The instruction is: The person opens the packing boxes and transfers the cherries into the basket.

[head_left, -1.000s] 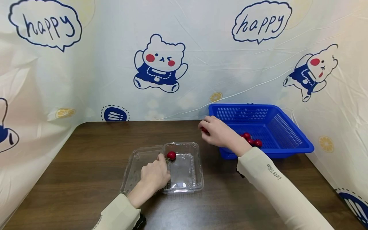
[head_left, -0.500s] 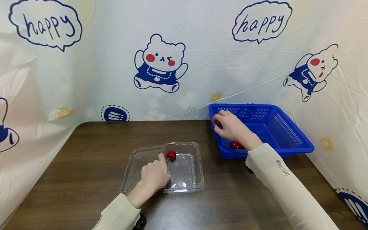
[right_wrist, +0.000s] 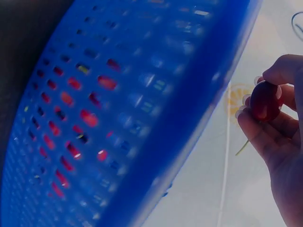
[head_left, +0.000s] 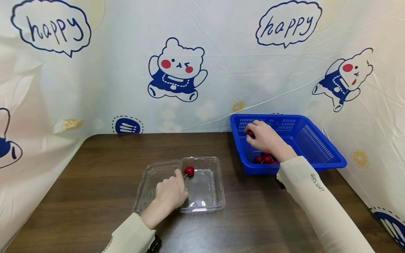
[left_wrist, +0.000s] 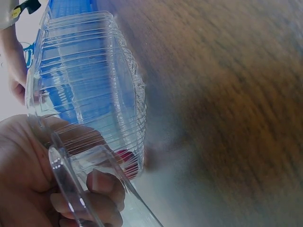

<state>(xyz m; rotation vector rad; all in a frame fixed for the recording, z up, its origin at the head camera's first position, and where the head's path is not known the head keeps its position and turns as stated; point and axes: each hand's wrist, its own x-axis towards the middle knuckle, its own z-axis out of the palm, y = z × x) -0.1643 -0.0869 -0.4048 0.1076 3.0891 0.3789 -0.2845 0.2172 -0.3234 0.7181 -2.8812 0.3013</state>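
My right hand (head_left: 265, 138) pinches a dark red cherry (right_wrist: 266, 101) between thumb and fingers, above the left part of the blue basket (head_left: 319, 140). A thin green stem hangs below that cherry in the right wrist view. Several more cherries (head_left: 267, 159) lie on the basket floor, partly hidden by my wrist. At the hinge of a clear plastic box (head_left: 204, 186), my left hand (head_left: 171, 191) grips the edge, its fingers curled and seen through the plastic in the left wrist view. One cherry (head_left: 189, 171) sits in the box's back left corner, near my left index finger.
The box's lid (head_left: 148, 179) lies folded out to the left on the dark wooden table (head_left: 95, 182). A printed curtain (head_left: 126, 70) stands behind the table and along both sides. The basket is at the back right.
My right hand has moved right, from beside the basket's left edge to over its inside, still holding a cherry. My left hand and the box have stayed in place.
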